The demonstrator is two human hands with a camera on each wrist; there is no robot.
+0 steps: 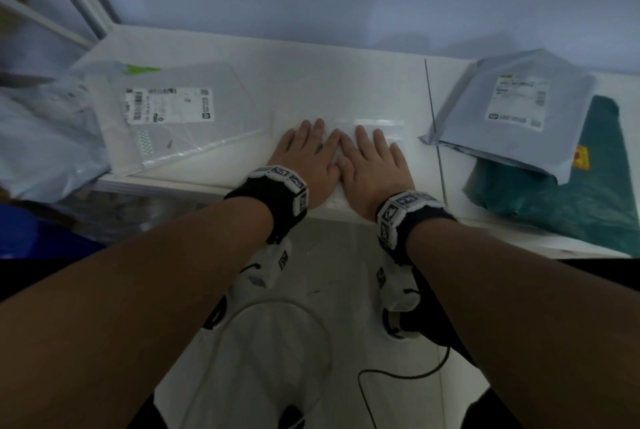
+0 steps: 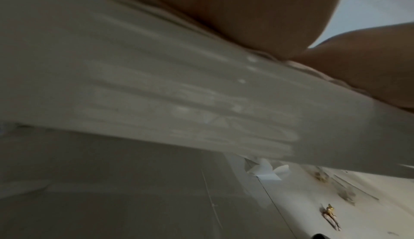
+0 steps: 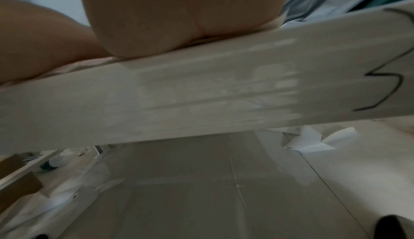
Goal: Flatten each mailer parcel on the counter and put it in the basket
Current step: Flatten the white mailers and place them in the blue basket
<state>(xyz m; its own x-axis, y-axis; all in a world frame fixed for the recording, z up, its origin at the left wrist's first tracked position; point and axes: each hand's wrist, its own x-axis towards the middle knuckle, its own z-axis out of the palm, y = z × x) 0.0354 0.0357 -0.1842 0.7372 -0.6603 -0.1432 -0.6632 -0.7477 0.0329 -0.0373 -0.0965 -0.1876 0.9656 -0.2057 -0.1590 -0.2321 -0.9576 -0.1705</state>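
Near the front edge of the tabletop (image 1: 242,58), both hands, left (image 1: 304,151) and right (image 1: 374,162), lie flat and open, pressing a clear mailer (image 1: 377,131) that could slip off because it hangs over, which only the wrist views show.

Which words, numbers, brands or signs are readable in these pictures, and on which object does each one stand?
No text can be read.
Label on the clear mailer: barcode and print, too blurred.
Label on the grey mailer: print, too blurred.
Yellow and red mark on the green bag: too small to read.
Wrist bands: black and white square codes, no words.
Wrist views: no print shows.
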